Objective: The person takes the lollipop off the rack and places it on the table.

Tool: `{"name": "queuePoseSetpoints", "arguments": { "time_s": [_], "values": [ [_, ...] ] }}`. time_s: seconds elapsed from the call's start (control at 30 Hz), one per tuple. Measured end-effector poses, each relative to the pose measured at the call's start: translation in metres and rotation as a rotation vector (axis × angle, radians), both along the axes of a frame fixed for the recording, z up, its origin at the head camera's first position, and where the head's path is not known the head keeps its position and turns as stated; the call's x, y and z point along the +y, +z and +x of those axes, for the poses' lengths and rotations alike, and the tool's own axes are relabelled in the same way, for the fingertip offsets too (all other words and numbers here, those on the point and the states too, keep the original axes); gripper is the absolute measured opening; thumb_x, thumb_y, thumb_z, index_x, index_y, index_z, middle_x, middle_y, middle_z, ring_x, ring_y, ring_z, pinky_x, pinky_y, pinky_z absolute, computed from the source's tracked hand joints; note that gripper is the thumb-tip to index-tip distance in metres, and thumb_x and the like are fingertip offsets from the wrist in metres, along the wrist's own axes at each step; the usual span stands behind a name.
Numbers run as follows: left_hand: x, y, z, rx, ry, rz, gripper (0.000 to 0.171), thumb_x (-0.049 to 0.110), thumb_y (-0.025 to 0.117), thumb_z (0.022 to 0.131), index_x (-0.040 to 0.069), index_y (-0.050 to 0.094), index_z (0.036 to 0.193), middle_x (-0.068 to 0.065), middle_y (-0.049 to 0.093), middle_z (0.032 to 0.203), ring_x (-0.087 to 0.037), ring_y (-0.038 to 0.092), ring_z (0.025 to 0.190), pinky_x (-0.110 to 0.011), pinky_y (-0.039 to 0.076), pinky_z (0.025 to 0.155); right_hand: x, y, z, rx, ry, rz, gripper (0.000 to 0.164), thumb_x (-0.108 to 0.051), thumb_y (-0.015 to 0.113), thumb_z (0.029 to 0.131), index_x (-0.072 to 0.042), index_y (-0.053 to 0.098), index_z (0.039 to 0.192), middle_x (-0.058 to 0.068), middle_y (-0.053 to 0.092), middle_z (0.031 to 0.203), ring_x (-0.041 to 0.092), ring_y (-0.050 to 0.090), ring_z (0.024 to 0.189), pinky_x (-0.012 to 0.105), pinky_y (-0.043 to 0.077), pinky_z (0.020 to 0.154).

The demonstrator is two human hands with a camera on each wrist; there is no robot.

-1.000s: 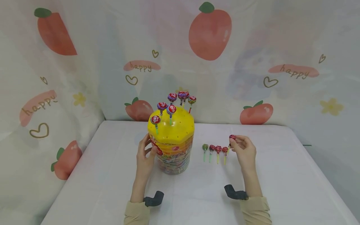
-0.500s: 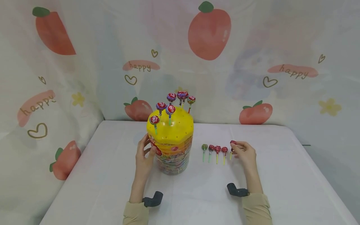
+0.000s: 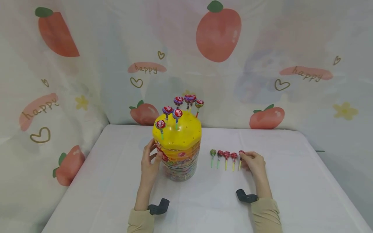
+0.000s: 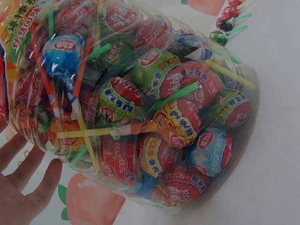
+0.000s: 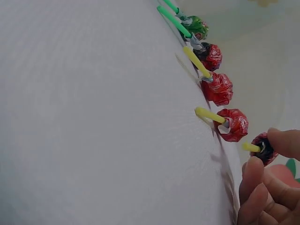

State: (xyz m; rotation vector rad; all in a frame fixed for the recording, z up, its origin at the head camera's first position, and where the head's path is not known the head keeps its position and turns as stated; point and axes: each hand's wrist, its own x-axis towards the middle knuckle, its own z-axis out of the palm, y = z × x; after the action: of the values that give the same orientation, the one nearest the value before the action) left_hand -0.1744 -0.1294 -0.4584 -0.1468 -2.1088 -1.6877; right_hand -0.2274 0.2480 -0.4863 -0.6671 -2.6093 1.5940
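Note:
In the head view my right hand (image 3: 254, 161) pinches a red lollipop (image 3: 240, 157) by its head, close over the table, at the right end of a row. The right wrist view shows this lollipop's yellow stick (image 5: 251, 147) and dark wrapper underside between thumb and fingers. Beside it lie a green-headed lollipop (image 3: 213, 152) and several red ones, such as the nearest (image 3: 234, 156). My left hand (image 3: 150, 163) holds the left side of a big jar (image 3: 180, 165), thumb in front, fingers behind. Wrapped lollipops (image 4: 159, 70) fill the clear jar.
The jar's yellow lid (image 3: 186, 132) has small holes, with several lollipops (image 3: 177, 114) standing upright in it. A white cloth covers the table (image 3: 204, 207). Behind it hangs a fruit-printed curtain (image 3: 180, 32). Each wrist wears a black camera mount (image 3: 158, 207).
My right hand has brought the red lollipop down and slightly right to the end of the row, its stick now pointing toward me. The left hand stays at the jar.

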Motion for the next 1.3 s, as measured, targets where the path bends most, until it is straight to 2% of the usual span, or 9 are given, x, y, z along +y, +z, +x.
{"name": "queuePoseSetpoints", "arguments": {
  "time_s": [0.2, 0.23, 0.33, 0.47, 0.57, 0.67, 1.0, 1.2, 1.3],
  "values": [
    [0.000, 0.000, 0.001, 0.009, -0.007, 0.008, 0.056, 0.017, 0.060, 0.095, 0.019, 0.038, 0.147, -0.006, 0.047, 0.141, -0.022, 0.046, 0.130, -0.052, 0.043, 0.103, 0.001, -0.002, 0.001, -0.018, 0.023, 0.030, 0.044, -0.033, 0.064, 0.090, 0.003, 0.057, 0.115, -0.009, 0.059, 0.061, 0.006, 0.054, 0.051, 0.023, 0.045, 0.046],
    [0.002, 0.005, 0.004, 0.005, -0.006, 0.008, 0.056, 0.017, 0.059, 0.095, 0.017, 0.038, 0.147, -0.007, 0.047, 0.141, -0.023, 0.045, 0.130, -0.053, 0.043, 0.103, 0.001, -0.002, 0.001, -0.019, 0.027, 0.036, 0.044, -0.033, 0.064, 0.090, 0.003, 0.057, 0.115, -0.009, 0.060, 0.061, 0.006, 0.054, 0.051, 0.023, 0.045, 0.046],
    [0.002, 0.007, 0.004, 0.001, -0.005, 0.011, 0.056, 0.014, 0.059, 0.095, 0.016, 0.038, 0.147, -0.008, 0.047, 0.141, -0.023, 0.045, 0.130, -0.053, 0.043, 0.103, -0.001, -0.004, 0.001, -0.013, 0.035, 0.070, 0.043, -0.032, 0.064, 0.090, 0.004, 0.058, 0.113, -0.005, 0.061, 0.062, 0.006, 0.055, 0.051, 0.023, 0.045, 0.045],
    [0.005, 0.017, 0.008, -0.021, -0.009, 0.010, 0.057, 0.010, 0.059, 0.094, 0.011, 0.037, 0.147, -0.013, 0.045, 0.142, -0.027, 0.045, 0.131, -0.051, 0.042, 0.103, -0.002, -0.006, 0.000, -0.011, 0.036, 0.124, 0.042, -0.031, 0.065, 0.090, 0.004, 0.058, 0.111, -0.002, 0.061, 0.058, 0.007, 0.055, 0.048, 0.022, 0.044, 0.043],
    [0.008, 0.032, 0.015, -0.040, -0.012, 0.002, 0.056, 0.009, 0.058, 0.094, 0.005, 0.036, 0.146, -0.017, 0.045, 0.143, -0.031, 0.044, 0.131, -0.050, 0.043, 0.103, -0.003, -0.006, -0.001, -0.011, 0.030, 0.149, 0.040, -0.031, 0.065, 0.089, 0.004, 0.058, 0.109, -0.002, 0.060, 0.055, 0.007, 0.054, 0.047, 0.022, 0.043, 0.042],
    [0.010, 0.039, 0.019, -0.051, -0.009, -0.009, 0.056, 0.010, 0.058, 0.095, 0.004, 0.036, 0.146, -0.017, 0.045, 0.142, -0.030, 0.045, 0.131, -0.047, 0.043, 0.103, -0.004, -0.005, 0.000, -0.008, 0.028, 0.151, 0.039, -0.030, 0.065, 0.089, 0.004, 0.058, 0.107, -0.001, 0.061, 0.056, 0.008, 0.055, 0.047, 0.021, 0.043, 0.042],
    [0.009, 0.038, 0.020, -0.054, -0.001, -0.018, 0.056, 0.006, 0.058, 0.094, 0.003, 0.037, 0.145, -0.018, 0.046, 0.141, -0.031, 0.046, 0.130, -0.044, 0.044, 0.103, -0.001, -0.004, 0.002, 0.023, 0.037, 0.124, 0.038, -0.028, 0.065, 0.090, 0.005, 0.059, 0.108, -0.002, 0.062, 0.058, 0.006, 0.058, 0.049, 0.020, 0.049, 0.046],
    [0.009, 0.037, 0.019, -0.048, -0.012, -0.001, 0.055, 0.007, 0.057, 0.094, 0.002, 0.036, 0.146, -0.019, 0.044, 0.142, -0.033, 0.043, 0.131, -0.055, 0.041, 0.104, -0.002, 0.000, 0.004, 0.038, -0.022, 0.120, 0.037, -0.027, 0.062, 0.091, 0.004, 0.060, 0.111, 0.003, 0.064, 0.067, 0.007, 0.058, 0.050, 0.020, 0.049, 0.045],
    [0.009, 0.035, 0.017, -0.053, -0.014, 0.008, 0.056, 0.008, 0.057, 0.095, 0.002, 0.036, 0.146, -0.019, 0.044, 0.143, -0.033, 0.043, 0.132, -0.057, 0.040, 0.104, -0.002, 0.002, 0.006, 0.052, -0.036, 0.144, 0.037, -0.027, 0.062, 0.091, 0.004, 0.061, 0.112, 0.005, 0.064, 0.069, 0.008, 0.057, 0.051, 0.020, 0.048, 0.046]
  ]
}}
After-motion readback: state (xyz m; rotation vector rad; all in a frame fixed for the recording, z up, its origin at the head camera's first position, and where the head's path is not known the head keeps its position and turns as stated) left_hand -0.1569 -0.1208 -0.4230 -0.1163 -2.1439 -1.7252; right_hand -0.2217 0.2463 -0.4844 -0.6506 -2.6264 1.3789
